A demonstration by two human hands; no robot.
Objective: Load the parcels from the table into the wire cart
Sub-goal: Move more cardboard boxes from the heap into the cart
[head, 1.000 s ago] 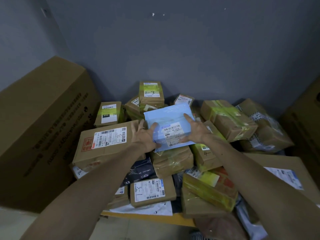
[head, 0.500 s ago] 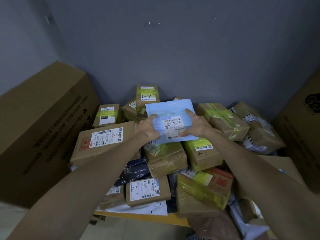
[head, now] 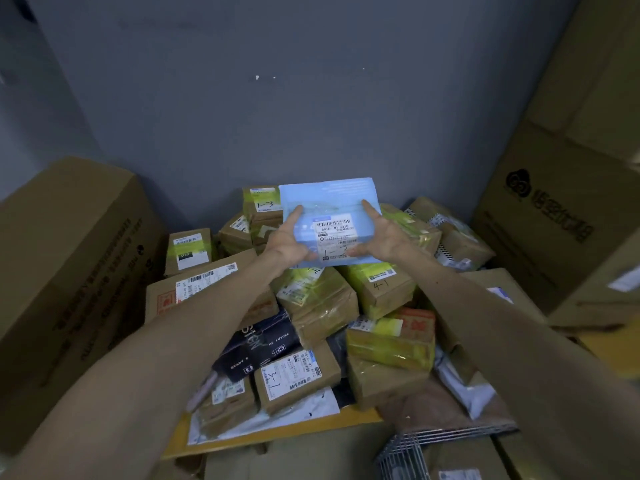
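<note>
Left hand (head: 289,242) and right hand (head: 384,233) grip the blue parcel (head: 329,202) by its side edges, held above the brown cardboard boxes (head: 322,306) heaped on the table (head: 294,434) — many bound in glossy yellow-green tape. The parcel is flat, rectangular and smooth-wrapped — its white barcode label (head: 334,233) faces up.

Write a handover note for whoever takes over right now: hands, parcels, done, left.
Left hand: grips the left edge of the light blue parcel.
Right hand: grips its right edge.
The parcel is held in the air above the parcel pile on the yellow table; the wire cart is at lower right, its inside mostly out of view.
Done: one parcel picked up. Left: put it in the cart, then load the many parcels on the table.
</note>
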